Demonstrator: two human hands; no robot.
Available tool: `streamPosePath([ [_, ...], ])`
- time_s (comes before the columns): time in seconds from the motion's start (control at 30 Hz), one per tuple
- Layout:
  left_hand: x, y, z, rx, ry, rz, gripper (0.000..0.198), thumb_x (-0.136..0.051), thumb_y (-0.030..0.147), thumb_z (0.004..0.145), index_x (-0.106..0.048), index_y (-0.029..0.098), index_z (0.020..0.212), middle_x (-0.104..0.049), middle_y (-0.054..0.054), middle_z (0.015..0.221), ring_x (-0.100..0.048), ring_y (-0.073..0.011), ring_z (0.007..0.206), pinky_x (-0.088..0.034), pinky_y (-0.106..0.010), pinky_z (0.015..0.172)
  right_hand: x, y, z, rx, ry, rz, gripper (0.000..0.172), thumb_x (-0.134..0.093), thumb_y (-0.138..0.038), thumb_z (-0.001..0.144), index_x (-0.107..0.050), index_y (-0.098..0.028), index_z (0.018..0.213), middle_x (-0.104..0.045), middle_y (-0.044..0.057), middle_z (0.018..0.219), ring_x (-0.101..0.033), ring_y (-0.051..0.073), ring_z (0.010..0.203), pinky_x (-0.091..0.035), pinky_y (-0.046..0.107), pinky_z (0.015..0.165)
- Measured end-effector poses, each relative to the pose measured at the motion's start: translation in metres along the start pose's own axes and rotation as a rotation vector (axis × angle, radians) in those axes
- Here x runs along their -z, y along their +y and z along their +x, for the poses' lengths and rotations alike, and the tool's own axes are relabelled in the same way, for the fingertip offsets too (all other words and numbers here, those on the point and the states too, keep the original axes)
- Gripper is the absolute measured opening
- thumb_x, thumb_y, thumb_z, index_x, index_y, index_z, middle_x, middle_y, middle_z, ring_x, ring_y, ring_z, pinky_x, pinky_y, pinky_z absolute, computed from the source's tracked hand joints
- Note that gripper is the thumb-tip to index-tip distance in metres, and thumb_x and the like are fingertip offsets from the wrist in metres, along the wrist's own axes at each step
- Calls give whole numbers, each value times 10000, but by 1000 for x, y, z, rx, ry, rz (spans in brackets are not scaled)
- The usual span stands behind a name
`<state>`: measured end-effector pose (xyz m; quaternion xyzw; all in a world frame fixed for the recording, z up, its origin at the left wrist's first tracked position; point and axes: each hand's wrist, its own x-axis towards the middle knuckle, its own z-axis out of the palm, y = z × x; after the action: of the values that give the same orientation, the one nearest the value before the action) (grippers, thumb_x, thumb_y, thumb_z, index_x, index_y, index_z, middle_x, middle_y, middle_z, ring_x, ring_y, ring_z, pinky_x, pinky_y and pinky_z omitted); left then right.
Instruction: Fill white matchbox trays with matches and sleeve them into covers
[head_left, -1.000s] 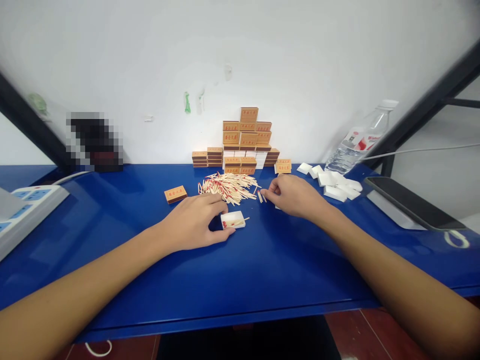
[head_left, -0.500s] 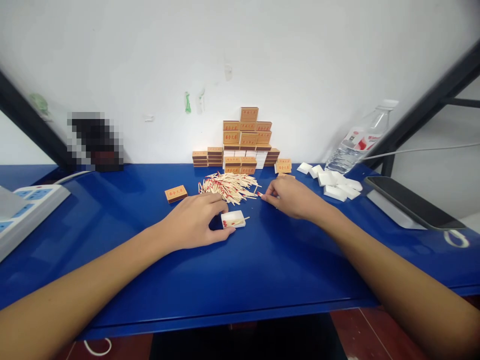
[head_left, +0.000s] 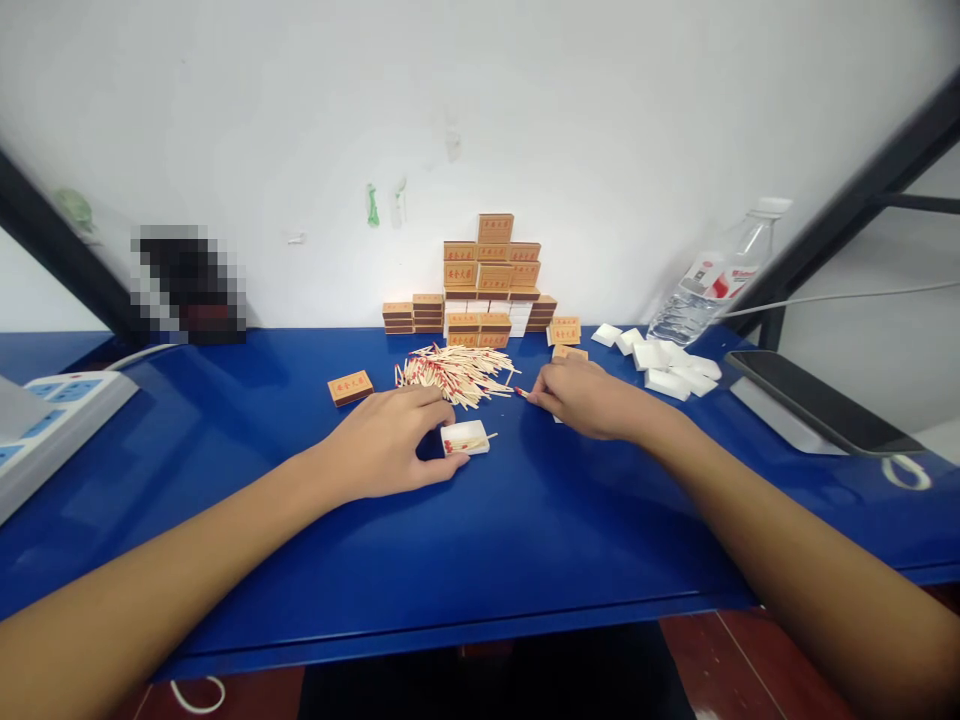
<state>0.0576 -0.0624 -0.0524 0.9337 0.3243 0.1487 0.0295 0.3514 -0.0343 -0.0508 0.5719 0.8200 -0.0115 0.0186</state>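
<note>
**Figure. Head view of a blue table [head_left: 525,540], with the white tray [head_left: 466,437] as dial centre.**

Our left hand [head_left: 386,440] closes narrowly about the tray, thumb on the near edge and fingers on the far one, pinning it flat to the table. A few red-tipped matches lie inside it, and one stick juts over its three o'clock rim. Our right hand [head_left: 585,395], at two o'clock, has its fingertips pinched on a single match [head_left: 520,392] at the edge of the loose match pile [head_left: 457,372], which spreads at twelve o'clock.

In our judgement the step goes best if:
- the left hand keeps the tray still and level;
- the right lifts few sticks at a time;
- all heads point the same way as those already laid;
- each stick is set down lengthwise so none overhangs.

A stack of matchboxes [head_left: 491,285] stands against the wall beyond the pile. A lone matchbox [head_left: 350,387] lies at ten o'clock, and another [head_left: 568,352] is just behind the right hand. Spare white trays [head_left: 667,368] cluster at two o'clock, farther out.

The tan boxes carry red characters, too small for us to read. The water bottle [head_left: 709,285] bears a red-and-white label whose print is also illegible. A power strip [head_left: 52,410] sits at nine o'clock and a dark phone [head_left: 821,403] at three. We see no writing on either.
</note>
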Motion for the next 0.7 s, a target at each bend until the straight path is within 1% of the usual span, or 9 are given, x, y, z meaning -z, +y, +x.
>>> streamPosePath([
  [0.07,0,0,0,0,-1,0,306,-658,485,963,-693,182,942,-684,-43,932,-646,-216,863,-471,-344,721,1,0,0,5,-6,-1,362,-440,-351,1061,-716,-160,925,-700,201,1049,-605,347,1067,-473,462,901],
  [0.2,0,0,0,5,0,-5,303,-661,481,960,-700,180,954,-682,-42,925,-644,-212,853,-471,-348,719,3,2,0,29,5,26,333,-440,-332,1061,-686,-170,903,-693,190,1030,-602,344,1051,-457,478,924],
  [0.3,0,0,0,9,3,-12,296,-670,476,951,-703,182,952,-680,-35,920,-646,-211,850,-474,-351,719,9,-2,-5,31,76,105,278,-458,-306,1054,-652,-180,899,-678,175,1028,-592,330,1027,-455,478,915],
  [0.37,0,0,0,9,6,-9,294,-673,475,949,-702,183,943,-680,-32,917,-647,-211,850,-474,-350,718,13,-12,-12,69,158,193,246,-464,-312,1057,-628,-185,925,-665,159,1033,-580,314,1013,-457,468,908],
  [0.4,0,0,0,5,8,-6,294,-673,475,950,-702,182,942,-682,-32,919,-648,-211,852,-473,-349,718,15,-19,-15,112,197,238,237,-470,-327,1062,-615,-189,935,-659,148,1029,-573,303,1005,-457,459,904],
  [0.47,-1,0,0,-3,13,2,285,-672,466,954,-706,183,963,-686,-31,927,-652,-209,855,-472,-346,717,15,-37,-21,243,218,311,245,-462,-345,1081,-594,-195,941,-651,132,1041,-560,281,1001,-458,432,899],
  [0.53,-1,0,0,-7,23,10,277,-671,457,955,-709,183,976,-685,-29,918,-654,-208,850,-468,-343,712,12,-55,-24,342,202,336,242,-448,-328,1101,-595,-192,966,-644,124,1070,-547,266,1007,-458,409,898],
  [0.63,-1,0,0,-18,30,25,275,-673,450,953,-699,177,942,-676,-31,891,-652,-211,837,-459,-342,699,4,-75,-23,420,226,209,218,-469,-268,1100,-607,-175,959,-643,126,1047,-533,263,989,-444,413,913],
  [0.7,-1,0,0,-32,31,31,279,-670,451,953,-688,174,918,-670,-34,879,-649,-214,834,-457,-341,695,1,-81,-21,431,229,115,204,-494,-241,1089,-624,-159,955,-644,139,1041,-532,273,987,-440,427,920],
])
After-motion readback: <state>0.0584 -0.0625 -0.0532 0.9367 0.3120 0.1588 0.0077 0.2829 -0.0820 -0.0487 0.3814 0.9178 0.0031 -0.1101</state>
